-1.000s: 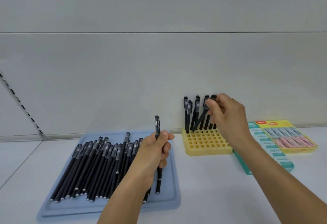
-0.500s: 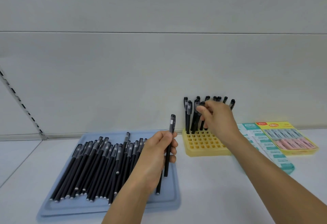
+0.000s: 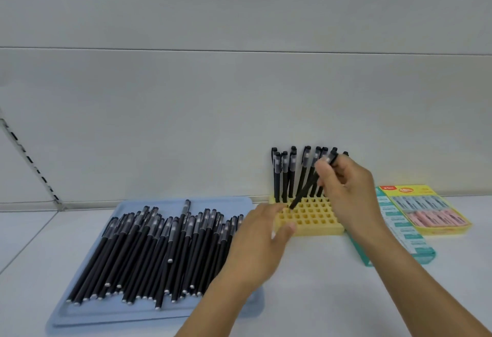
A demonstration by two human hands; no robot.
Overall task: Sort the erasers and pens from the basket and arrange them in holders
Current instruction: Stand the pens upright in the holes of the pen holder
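1. I see the pen (image 3: 306, 190) in play slanting down from my right hand (image 3: 348, 190), its lower tip over the near-left holes of the yellow holder (image 3: 308, 219); whether the tip has entered a hole I cannot tell.
2. The holder sits on the white shelf (image 3: 319, 270), between both hands. Its back rows carry a cluster of upright pens (image 3: 285, 174), just left of and behind my right hand.
3. The loose pens (image 3: 159, 251) lie in a heap on the blue tray (image 3: 127, 315), to the left of my left hand (image 3: 261, 241).
4. Right of the holder lie a teal eraser box (image 3: 399, 233) and a yellow eraser pack (image 3: 431, 209), partly hidden by my right forearm.
5. The upright pens crowd the slanted pen's upper end, and my right hand hides the holder's right side.
6. My right hand pinches the pen near its cap end, fingers curled round it.
7. My left hand is blurred, fingers spread loosely and holding nothing; the fingertips (image 3: 286, 226) are at the holder's left front corner, though I cannot tell if they touch it.
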